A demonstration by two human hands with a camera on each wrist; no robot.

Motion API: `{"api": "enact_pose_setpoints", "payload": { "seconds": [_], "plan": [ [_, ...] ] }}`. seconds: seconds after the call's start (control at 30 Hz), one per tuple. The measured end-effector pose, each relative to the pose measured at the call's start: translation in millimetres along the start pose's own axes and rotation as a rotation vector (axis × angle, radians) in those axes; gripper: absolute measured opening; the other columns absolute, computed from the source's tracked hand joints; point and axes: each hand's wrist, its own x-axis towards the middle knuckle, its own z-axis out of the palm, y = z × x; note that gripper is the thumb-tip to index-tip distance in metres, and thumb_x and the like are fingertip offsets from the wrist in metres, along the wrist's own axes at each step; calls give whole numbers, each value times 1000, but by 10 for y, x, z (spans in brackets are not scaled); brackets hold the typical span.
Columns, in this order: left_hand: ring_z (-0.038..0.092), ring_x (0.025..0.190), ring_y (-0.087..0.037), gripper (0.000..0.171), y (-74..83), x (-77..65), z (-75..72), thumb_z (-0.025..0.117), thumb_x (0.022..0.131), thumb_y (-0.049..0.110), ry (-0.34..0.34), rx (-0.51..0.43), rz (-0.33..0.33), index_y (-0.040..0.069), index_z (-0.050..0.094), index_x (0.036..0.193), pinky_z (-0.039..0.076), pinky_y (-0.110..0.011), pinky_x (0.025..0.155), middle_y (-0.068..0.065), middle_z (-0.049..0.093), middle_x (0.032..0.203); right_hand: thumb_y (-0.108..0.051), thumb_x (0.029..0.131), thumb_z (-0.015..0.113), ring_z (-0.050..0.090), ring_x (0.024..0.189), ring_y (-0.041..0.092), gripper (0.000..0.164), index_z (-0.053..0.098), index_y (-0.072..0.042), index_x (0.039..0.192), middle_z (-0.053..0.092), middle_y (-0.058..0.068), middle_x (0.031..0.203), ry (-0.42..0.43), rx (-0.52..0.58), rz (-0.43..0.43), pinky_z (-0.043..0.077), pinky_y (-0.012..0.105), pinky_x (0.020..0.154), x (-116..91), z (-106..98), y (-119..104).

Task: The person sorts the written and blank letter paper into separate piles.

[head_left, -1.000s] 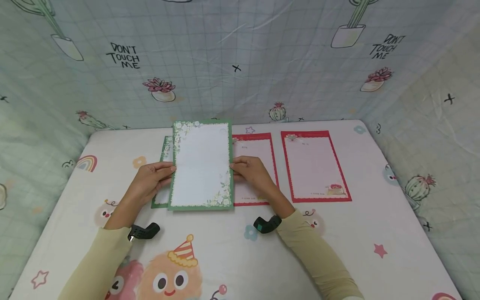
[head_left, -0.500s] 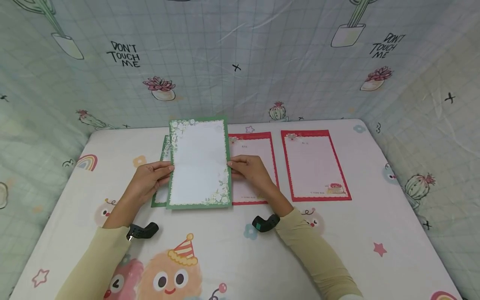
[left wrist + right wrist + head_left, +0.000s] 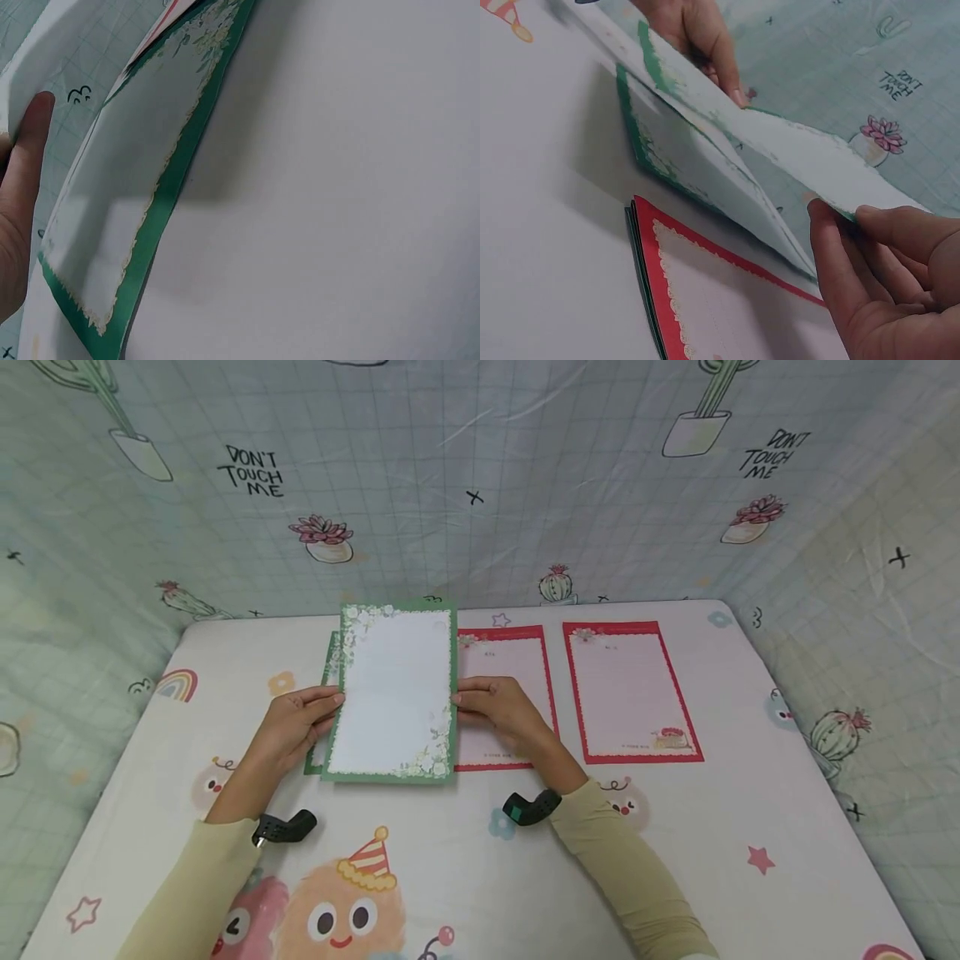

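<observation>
A green-bordered sheet of paper point(image 3: 393, 693) with white corner flowers is held up above the table, long side upright. My left hand point(image 3: 296, 722) pinches its left edge, thumb in front. On the opposite edge my right hand point(image 3: 502, 714) pinches it too; in the right wrist view the thumb and fingers grip the green rim. Behind and below lies a second green-bordered sheet point(image 3: 690, 157), mostly covered in the head view. A red-bordered sheet point(image 3: 517, 660) lies partly hidden behind the held one, with dark green edges showing under it in the right wrist view.
Another red-bordered sheet point(image 3: 630, 693), with a cake picture in its corner, lies farther right. The white table point(image 3: 465, 877) has printed cartoon figures. A patterned cloth point(image 3: 420, 485) hangs behind the table and at both sides.
The held green-bordered sheet has shifted slightly left, its bottom edge most of all, so it now leans a little. Both hands keep their pinch on it, and the sheets on the table stay put.
</observation>
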Motion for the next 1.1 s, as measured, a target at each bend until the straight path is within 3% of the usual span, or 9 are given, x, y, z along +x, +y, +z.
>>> {"api": "enact_pose_setpoints", "payload": {
  "seconds": [0.2, 0.37, 0.77, 1.1],
  "plan": [
    [65, 79, -3, 11, -13, 17, 5, 69, 97, 9, -18, -19, -33, 18, 75, 98, 58, -14, 69, 4, 72, 94, -6, 96, 71, 73, 98, 19, 31, 68, 5, 125, 71, 16, 119, 10, 13, 22, 60, 36, 90, 6, -14, 2],
    [64, 81, -2, 8, -1, 27, -21, 70, 97, 11, -11, -1, -18, 18, 73, 101, 57, -14, 70, 5, 71, 96, -8, 96, 71, 72, 100, 19, 34, 66, 5, 127, 70, 16, 122, 10, 10, 2, 60, 36, 89, 39, 6, 6],
    [63, 79, -1, 10, 4, 50, -193, 67, 99, 12, -18, 36, -35, 20, 72, 101, 57, -14, 67, 8, 71, 95, -10, 97, 70, 74, 93, 18, 33, 68, 5, 126, 73, 16, 116, 54, -77, -65, 61, 35, 86, 161, 166, 70],
    [64, 78, 1, 7, 61, 86, -306, 69, 98, 14, 1, 73, -62, 19, 70, 104, 58, -15, 68, 10, 72, 93, -12, 97, 71, 74, 90, 17, 34, 68, 3, 127, 74, 13, 114, 70, -167, -63, 62, 33, 83, 256, 295, 90]
  ]
}}
